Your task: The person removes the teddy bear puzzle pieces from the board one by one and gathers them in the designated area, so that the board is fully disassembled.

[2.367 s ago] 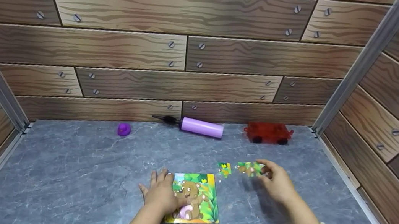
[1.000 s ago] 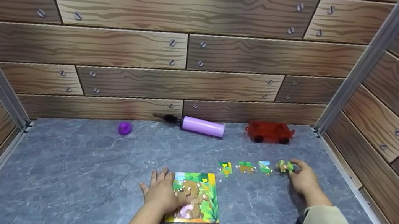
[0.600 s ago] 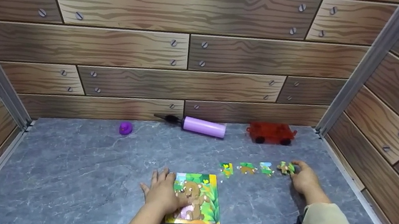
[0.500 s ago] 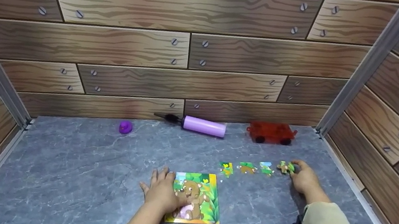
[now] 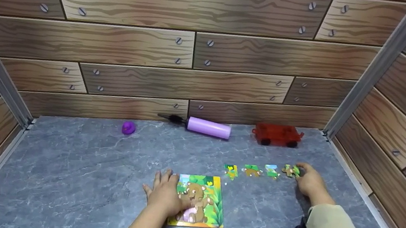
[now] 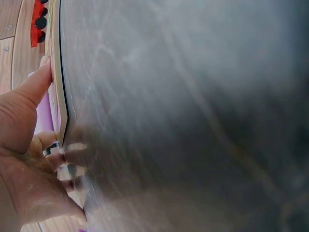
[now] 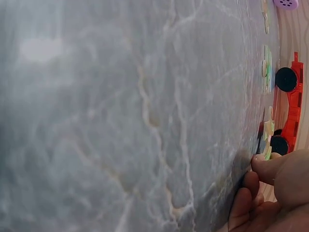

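Observation:
In the head view my left hand [image 5: 165, 199] lies with spread fingers over the left side of a square bear jigsaw puzzle [image 5: 201, 202]. Its thumb rests on the picture, and the left wrist view shows the thumb [image 6: 38, 82] at the board's edge. To the right, my right hand [image 5: 311, 183] pinches the edge of a loose puzzle piece [image 5: 290, 170] with thumb and index finger, down at the table. Three more pieces lie in a row to its left: a sky-and-green one [image 5: 271, 171], a brown-and-green one [image 5: 252, 170] and a yellow-and-green one [image 5: 231, 171].
Along the back wall are a purple rubber duck [image 5: 128, 128], a lilac hand pump [image 5: 209, 128] with a black end, and a red toy wagon [image 5: 278, 135]. Wood-patterned walls [image 5: 138, 42] enclose the grey marbled table [image 5: 73, 175].
My right hand has moved right. The sky-and-green piece now lies in the row, and another piece is at my fingertips. Over the last second both hands stay nearly still.

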### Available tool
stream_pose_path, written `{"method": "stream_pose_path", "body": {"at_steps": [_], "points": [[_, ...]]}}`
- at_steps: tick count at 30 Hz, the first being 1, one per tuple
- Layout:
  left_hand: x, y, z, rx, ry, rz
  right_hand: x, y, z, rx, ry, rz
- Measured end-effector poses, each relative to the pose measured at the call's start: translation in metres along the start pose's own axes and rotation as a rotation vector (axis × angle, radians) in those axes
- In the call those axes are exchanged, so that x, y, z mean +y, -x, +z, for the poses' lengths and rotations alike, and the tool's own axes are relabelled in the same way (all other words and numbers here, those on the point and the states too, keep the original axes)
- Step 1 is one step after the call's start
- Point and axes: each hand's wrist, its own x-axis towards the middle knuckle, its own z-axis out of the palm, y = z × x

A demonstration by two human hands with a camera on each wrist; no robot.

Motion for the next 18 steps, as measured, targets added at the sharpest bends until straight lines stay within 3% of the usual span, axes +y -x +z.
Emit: {"method": "stream_pose_path", "body": {"at_steps": [10,18], "points": [[-0.0012,-0.0035,0.0013,-0.006,-0.009,-0.006,-0.0008,-0.0036,-0.003,-0.029,0.018,0.012],[-0.0037,-0.0044,0.003,-0.008,-0.003,-0.013,0.001,-0.0043,-0.0001,-0.001,0.031,-0.014]]}}
